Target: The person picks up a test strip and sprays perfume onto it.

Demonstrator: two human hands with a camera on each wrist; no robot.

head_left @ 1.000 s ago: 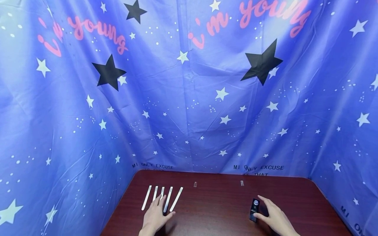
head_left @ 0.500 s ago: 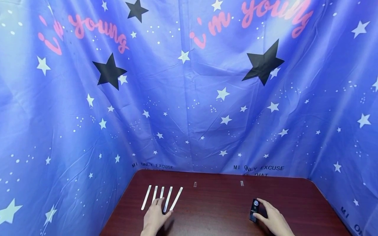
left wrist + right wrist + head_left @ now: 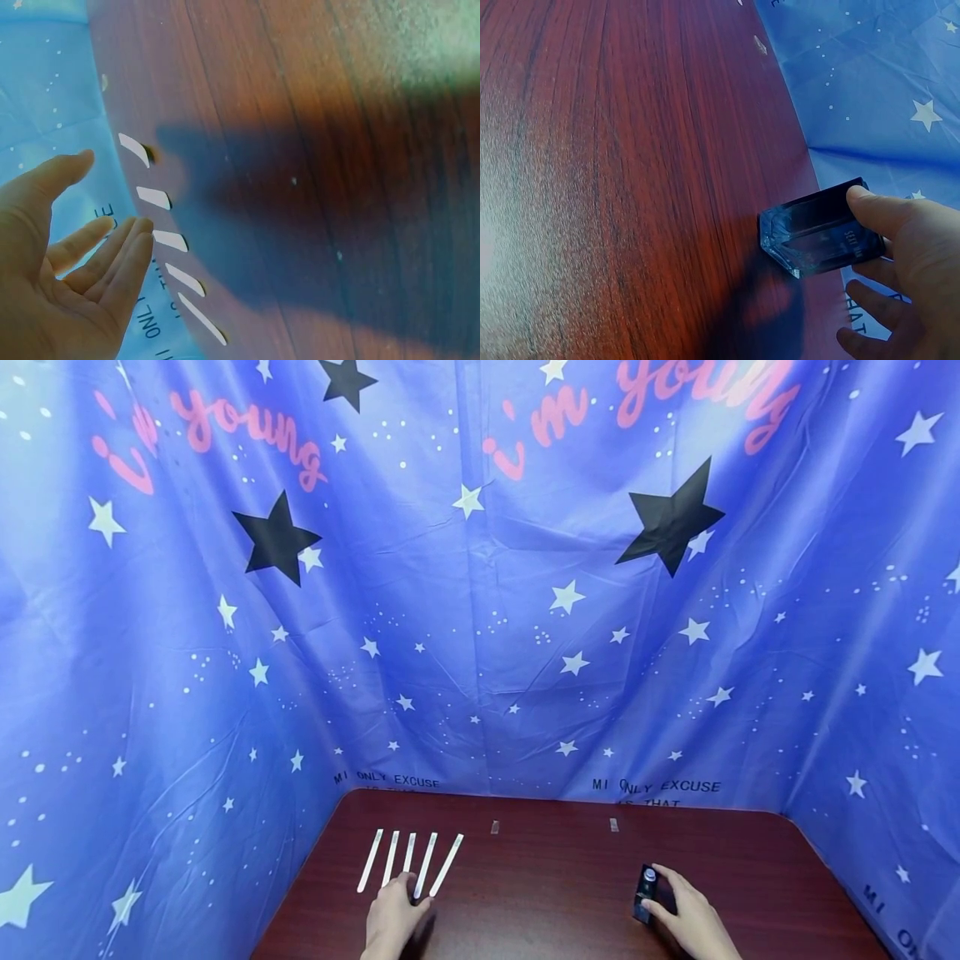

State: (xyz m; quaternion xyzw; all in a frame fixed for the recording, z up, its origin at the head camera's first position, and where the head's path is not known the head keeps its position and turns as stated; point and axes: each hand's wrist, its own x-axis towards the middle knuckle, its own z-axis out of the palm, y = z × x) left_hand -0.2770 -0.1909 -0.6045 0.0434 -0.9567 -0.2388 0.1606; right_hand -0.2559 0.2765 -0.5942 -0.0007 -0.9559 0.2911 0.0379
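On the left of the dark red wooden table (image 3: 547,893), five slim white strips (image 3: 409,852) lie side by side in a row, apart from each other, the rightmost one more slanted. At their near ends is the left hand (image 3: 390,917); its fingers are loosely bent, the thumb stands apart from them, and it holds nothing. Farther to the right, near the far edge, two small shiny patches (image 3: 495,827) are on the wood. On the right side is the small dark bottle (image 3: 814,232), rectangular and glossy, with bevelled, glass-like edges at the base, small pale letters, and a pale round top. The right hand (image 3: 693,914) grips it between thumb and fingers; whether it touches the table, I cannot tell.
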